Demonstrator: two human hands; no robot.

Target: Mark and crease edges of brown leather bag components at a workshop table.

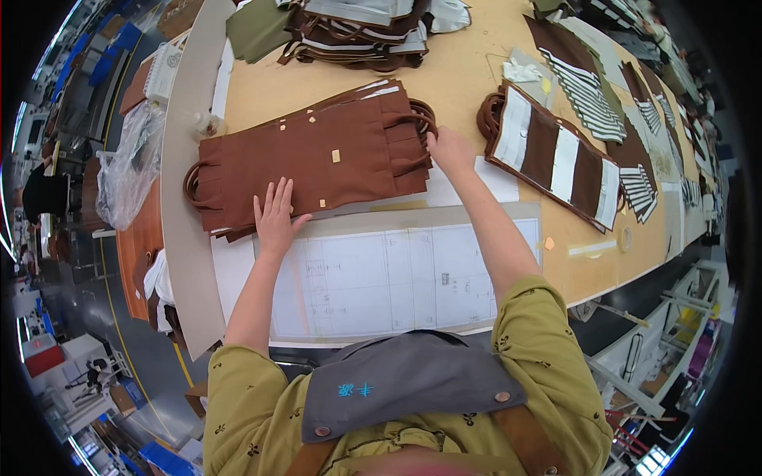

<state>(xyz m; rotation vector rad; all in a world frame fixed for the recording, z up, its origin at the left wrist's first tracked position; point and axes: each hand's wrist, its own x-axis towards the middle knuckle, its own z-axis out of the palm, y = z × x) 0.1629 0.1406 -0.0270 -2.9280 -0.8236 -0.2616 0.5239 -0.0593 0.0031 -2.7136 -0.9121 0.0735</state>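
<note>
A stack of reddish-brown bag panels (303,157), leather-like, lies slantwise on the table before me. Rolled handles (421,113) loop out at its right end, and more handles (191,185) at its left end. Small tan tape pieces dot the top panel. My left hand (275,217) rests flat on the near edge, towards the left, fingers spread. At the right end, my right hand (450,152) has its fingers curled at a handle; its fingertips are partly hidden. Below the stack lies a white pattern sheet (381,279) with drawn lines and writing.
To the right lie brown panels with white strips (556,157) and striped fabric pieces (586,95). A pile of dark brown and white bag parts (357,44) stands at the far side. A tape roll (625,239) sits near the right edge. A grey board (187,238) borders the left.
</note>
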